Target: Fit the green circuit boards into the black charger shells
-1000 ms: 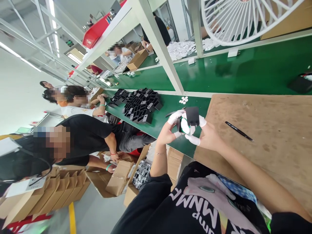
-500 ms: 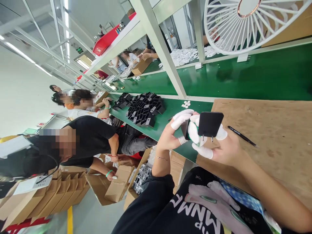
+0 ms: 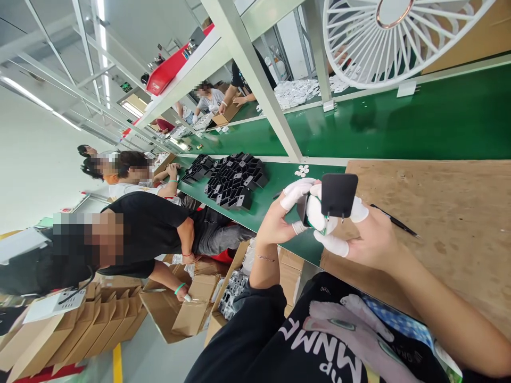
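Observation:
My left hand [image 3: 288, 210], in white finger cots, is closed around a small black plastic housing [image 3: 303, 210], largely covered by the fingers. Fingers of my right hand [image 3: 365, 231], also in white cots, grip a black square plug face [image 3: 339, 195] with two metal pins at its lower edge. Between the hands shows a sliver of green circuit board [image 3: 324, 231]. The two parts are close together; whether they touch is hidden. To the right of my right hand, a slim black tool [image 3: 395, 221], perhaps tweezers, lies on the brown board [image 3: 447, 213].
Many black housings [image 3: 235, 181] stand grouped on the green table [image 3: 275, 186]. Small white discs [image 3: 302, 171] lie beyond my left hand. A white fan [image 3: 399, 42] hangs upper right, beside a frame post [image 3: 255, 85]. A co-worker in black [image 3: 147, 229] sits left, near open cartons [image 3: 195, 303].
The view has shifted slightly. The plug face appears a little higher and further left, tilted a bit differently, and more of the housing's edge shows. Both hands keep their grip.

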`<state>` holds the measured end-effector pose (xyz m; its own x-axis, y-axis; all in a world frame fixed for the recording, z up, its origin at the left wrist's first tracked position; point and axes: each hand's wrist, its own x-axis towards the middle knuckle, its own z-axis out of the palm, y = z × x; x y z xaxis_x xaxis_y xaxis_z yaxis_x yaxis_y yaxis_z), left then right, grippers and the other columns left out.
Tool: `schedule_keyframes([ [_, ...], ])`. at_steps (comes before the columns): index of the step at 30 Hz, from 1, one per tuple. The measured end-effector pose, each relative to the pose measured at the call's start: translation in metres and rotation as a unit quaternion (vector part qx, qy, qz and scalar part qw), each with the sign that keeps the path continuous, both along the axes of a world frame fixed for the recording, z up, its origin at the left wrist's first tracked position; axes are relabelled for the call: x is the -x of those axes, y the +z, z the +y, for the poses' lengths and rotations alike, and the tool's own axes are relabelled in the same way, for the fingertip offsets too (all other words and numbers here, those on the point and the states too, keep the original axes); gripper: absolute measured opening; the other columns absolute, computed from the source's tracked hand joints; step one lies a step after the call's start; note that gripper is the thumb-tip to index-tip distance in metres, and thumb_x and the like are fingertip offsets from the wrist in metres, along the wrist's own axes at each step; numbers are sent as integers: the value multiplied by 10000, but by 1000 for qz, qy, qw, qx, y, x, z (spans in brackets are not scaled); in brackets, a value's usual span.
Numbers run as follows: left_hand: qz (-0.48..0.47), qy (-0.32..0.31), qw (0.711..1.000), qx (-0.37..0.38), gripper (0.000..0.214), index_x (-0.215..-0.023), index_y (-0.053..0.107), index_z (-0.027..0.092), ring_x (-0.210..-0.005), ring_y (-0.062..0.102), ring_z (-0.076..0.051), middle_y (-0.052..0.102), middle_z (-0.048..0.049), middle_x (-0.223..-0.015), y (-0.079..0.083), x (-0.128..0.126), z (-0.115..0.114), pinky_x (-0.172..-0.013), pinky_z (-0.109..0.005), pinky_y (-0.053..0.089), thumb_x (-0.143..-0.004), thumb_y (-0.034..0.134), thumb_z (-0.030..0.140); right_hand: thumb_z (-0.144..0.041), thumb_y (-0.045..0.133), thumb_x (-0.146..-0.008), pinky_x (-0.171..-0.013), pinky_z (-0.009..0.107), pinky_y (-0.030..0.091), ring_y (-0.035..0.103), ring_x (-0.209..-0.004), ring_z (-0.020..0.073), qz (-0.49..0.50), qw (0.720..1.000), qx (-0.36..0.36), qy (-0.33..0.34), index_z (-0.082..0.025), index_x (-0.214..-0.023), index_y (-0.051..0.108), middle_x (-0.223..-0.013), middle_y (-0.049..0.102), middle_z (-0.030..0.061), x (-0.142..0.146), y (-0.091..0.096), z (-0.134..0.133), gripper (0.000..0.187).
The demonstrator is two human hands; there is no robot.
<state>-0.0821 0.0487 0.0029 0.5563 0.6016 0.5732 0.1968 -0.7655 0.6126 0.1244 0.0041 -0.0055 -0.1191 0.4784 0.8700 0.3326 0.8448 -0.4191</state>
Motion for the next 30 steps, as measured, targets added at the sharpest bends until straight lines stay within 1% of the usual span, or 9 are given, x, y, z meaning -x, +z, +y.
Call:
schedule_keyframes([
  [3, 4, -9, 1000, -28, 686, -1423, 455, 296, -1331, 508, -308, 520, -82, -1449, 4, -2, -1, -1137, -478, 413, -804, 716, 438, -244, 623, -865, -824, 329, 626, 708, -833, 213, -25, 999, -35, -17, -212, -1496, 344, -1002, 708, 70, -1, 4, 0, 691],
  [5, 7, -7, 1000, -26, 668, -1418, 461, 286, -1323, 515, -302, 522, -88, -1447, 5, -3, -2, -1126, -466, 427, -812, 716, 403, -219, 631, -859, -843, 342, 625, 703, -770, 214, -31, 997, -58, -28, -193, -1504, 335, -932, 711, 63, -1, 6, -1, 710],
  [7, 4, -7, 1000, -20, 672, -1414, 464, 290, -1320, 518, -302, 526, -86, -1444, 6, -4, -3, -1122, -463, 430, -805, 723, 407, -215, 641, -855, -851, 338, 625, 710, -779, 221, -32, 997, -67, -34, -154, -1493, 353, -926, 717, 81, 0, 8, -2, 702],
  [10, -1, 0, 1000, -12, 666, -1399, 479, 291, -1316, 524, -310, 534, -84, -1436, 6, -7, -3, -1124, -469, 427, -800, 713, 468, -213, 641, -854, -882, 348, 620, 711, -979, 254, -33, 997, -59, -39, -153, -1474, 376, -1086, 715, 123, -1, 9, -4, 677],
  [12, -3, 2, 1000, -11, 661, -1391, 486, 288, -1315, 527, -316, 544, -88, -1427, 5, -9, -3, -1120, -471, 431, -801, 702, 493, -218, 628, -861, -901, 362, 616, 694, -1054, 261, -33, 997, -52, -37, -184, -1477, 372, -1147, 704, 113, -2, 10, -5, 668],
  [17, -19, -11, 1000, -10, 694, -1399, 471, 315, -1328, 518, -312, 546, -69, -1431, 3, -13, 0, -1134, -489, 416, -780, 722, 503, -211, 620, -860, -839, 350, 633, 717, -966, 257, -27, 997, -61, -50, -151, -1488, 356, -1070, 721, 113, -5, 11, -3, 684],
  [21, -12, 3, 1000, 15, 694, -1384, 490, 306, -1340, 506, -308, 544, -73, -1435, 2, -14, 0, -1090, -465, 467, -768, 722, 528, -277, 581, -895, -796, 348, 640, 710, -1018, 262, -12, 998, -32, -55, -201, -1485, 362, -1117, 713, 113, -5, 8, -3, 634],
  [24, -9, 5, 1000, 28, 714, -1394, 480, 303, -1343, 503, -304, 531, -78, -1449, 1, -14, -2, -1085, -454, 476, -761, 737, 512, -275, 580, -897, -782, 340, 642, 722, -964, 245, -9, 998, -26, -54, -211, -1481, 366, -1063, 725, 95, -5, 7, -3, 625],
  [30, -21, -3, 1000, 23, 712, -1401, 480, 315, -1346, 505, -303, 531, -72, -1451, 3, -15, -6, -1119, -445, 445, -762, 751, 475, -277, 632, -875, -852, 302, 619, 706, -1007, 220, 0, 998, -26, -60, -174, -1447, 414, -1115, 711, 106, -3, 7, -7, 621],
])
